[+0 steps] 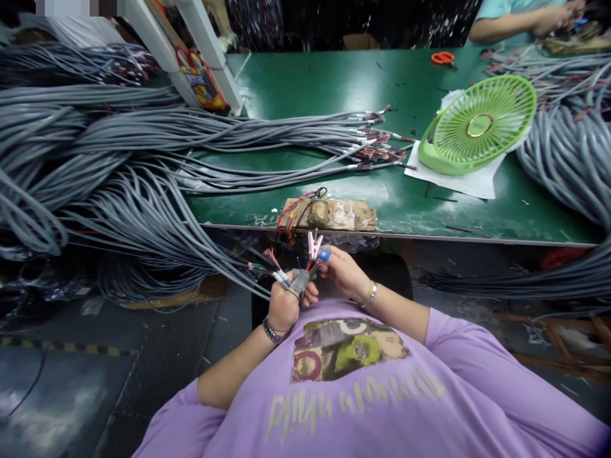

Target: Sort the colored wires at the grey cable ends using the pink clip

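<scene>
My left hand (pixel 285 306) is closed around several grey cables (pixel 280 278) just below the bench edge. Thin coloured wires (pixel 271 257) fan out from their stripped ends. A grey wrapping (pixel 300 281) shows at the thumb. Close by on the right, my right hand (pixel 348 275) has its fingers pinched at more thin wires (pixel 310 264) that run across from the left hand. Blue tape (pixel 324 254) is around one of its fingertips. Beside that fingertip a pink clothespin (pixel 314 245) stands upright; what its jaws grip is too small to tell.
A wooden block with wires (pixel 351 215) sits at the front edge of the green bench (pixel 305 76). Grey cable bundles (pixel 229 133) cover the left side. To the right are a green fan (pixel 482 127) and coiled cables (pixel 568 152). Orange scissors (pixel 443 58) lie near a co-worker's arm (pixel 510 27).
</scene>
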The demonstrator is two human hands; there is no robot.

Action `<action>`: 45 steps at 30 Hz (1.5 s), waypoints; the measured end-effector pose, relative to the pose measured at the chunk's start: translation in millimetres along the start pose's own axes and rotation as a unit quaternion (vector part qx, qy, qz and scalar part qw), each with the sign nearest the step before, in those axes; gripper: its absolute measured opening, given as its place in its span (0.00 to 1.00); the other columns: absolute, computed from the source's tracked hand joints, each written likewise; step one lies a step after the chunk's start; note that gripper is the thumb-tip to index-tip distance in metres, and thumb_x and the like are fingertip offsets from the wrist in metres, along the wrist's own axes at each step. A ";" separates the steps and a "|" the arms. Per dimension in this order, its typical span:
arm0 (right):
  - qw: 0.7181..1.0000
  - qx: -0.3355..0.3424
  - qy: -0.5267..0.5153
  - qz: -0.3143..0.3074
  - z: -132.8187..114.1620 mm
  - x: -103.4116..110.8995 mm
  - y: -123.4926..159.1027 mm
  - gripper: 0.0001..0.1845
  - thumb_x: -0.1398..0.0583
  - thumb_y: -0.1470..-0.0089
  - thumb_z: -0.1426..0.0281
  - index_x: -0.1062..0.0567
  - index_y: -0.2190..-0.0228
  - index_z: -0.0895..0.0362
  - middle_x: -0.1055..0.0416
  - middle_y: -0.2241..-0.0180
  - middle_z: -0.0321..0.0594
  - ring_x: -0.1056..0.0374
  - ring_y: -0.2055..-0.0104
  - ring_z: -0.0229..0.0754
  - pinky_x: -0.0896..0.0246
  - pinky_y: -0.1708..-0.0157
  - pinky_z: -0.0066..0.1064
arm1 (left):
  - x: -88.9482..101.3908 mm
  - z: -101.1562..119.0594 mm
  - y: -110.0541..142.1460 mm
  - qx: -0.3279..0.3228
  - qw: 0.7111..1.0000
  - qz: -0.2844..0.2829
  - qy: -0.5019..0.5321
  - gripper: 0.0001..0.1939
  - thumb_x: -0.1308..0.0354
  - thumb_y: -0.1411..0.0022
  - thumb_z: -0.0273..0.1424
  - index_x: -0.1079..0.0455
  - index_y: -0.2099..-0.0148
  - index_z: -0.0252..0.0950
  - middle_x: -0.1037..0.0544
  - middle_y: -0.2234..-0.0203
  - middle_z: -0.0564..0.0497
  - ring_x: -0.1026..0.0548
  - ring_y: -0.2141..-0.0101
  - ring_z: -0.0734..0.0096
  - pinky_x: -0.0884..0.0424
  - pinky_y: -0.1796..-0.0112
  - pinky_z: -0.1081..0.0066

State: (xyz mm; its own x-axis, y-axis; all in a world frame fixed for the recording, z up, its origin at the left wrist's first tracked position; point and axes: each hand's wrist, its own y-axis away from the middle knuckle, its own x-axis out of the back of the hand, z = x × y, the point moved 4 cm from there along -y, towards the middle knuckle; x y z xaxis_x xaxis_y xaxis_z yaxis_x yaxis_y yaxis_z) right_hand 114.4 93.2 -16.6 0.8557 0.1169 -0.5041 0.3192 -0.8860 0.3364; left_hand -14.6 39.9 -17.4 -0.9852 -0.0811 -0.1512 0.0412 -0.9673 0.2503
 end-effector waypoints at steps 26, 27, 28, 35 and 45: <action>0.978 -0.045 0.155 -0.131 3.3 -5.2 18.7 0.21 0.31 0.62 0.57 0.32 0.80 0.59 0.41 0.84 0.29 0.49 0.80 0.30 0.55 0.78 0.26 | 3.4 8.9 1.8 -0.022 0.995 0.072 0.059 0.14 0.40 0.43 0.40 0.31 0.71 0.34 0.29 0.86 0.57 0.35 0.87 0.82 0.42 0.86 0.80; 0.976 -0.044 0.160 -0.142 1.6 -3.3 17.9 0.20 0.31 0.62 0.57 0.31 0.79 0.59 0.40 0.83 0.30 0.48 0.79 0.30 0.53 0.78 0.26 | 3.1 9.8 2.1 -0.020 0.995 0.073 0.062 0.14 0.40 0.43 0.41 0.31 0.71 0.34 0.30 0.86 0.57 0.35 0.87 0.82 0.42 0.86 0.80; 0.975 -0.046 0.159 -0.149 -0.3 -1.0 16.7 0.20 0.31 0.62 0.58 0.29 0.78 0.60 0.38 0.82 0.31 0.46 0.79 0.31 0.51 0.78 0.26 | 3.0 10.3 2.5 -0.018 0.995 0.073 0.064 0.15 0.40 0.44 0.41 0.32 0.72 0.34 0.30 0.87 0.57 0.36 0.88 0.82 0.42 0.86 0.80; 0.989 -0.055 0.093 -0.103 -9.1 1.6 6.5 0.21 0.31 0.62 0.57 0.27 0.71 0.60 0.34 0.77 0.33 0.42 0.77 0.30 0.44 0.76 0.25 | 1.6 3.1 4.1 -0.008 1.000 0.024 -0.003 0.18 0.41 0.42 0.42 0.34 0.76 0.34 0.30 0.87 0.56 0.36 0.87 0.81 0.40 0.85 0.79; 0.991 0.001 0.118 -0.055 -8.1 -4.6 5.0 0.17 0.30 0.64 0.61 0.28 0.78 0.60 0.33 0.80 0.32 0.43 0.78 0.31 0.48 0.76 0.26 | 1.8 6.1 5.1 -0.021 0.999 0.049 -0.007 0.18 0.41 0.41 0.42 0.34 0.76 0.35 0.30 0.86 0.55 0.35 0.87 0.81 0.41 0.85 0.79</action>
State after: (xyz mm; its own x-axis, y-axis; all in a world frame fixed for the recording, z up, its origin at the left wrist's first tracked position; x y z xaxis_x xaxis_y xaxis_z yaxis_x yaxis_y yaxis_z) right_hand 115.4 91.9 -6.1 0.8870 0.3149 -0.3377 0.4159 -0.8626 0.2880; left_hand -17.2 36.3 -10.6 -0.9784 -0.1726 -0.1138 0.1441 -0.9640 0.2235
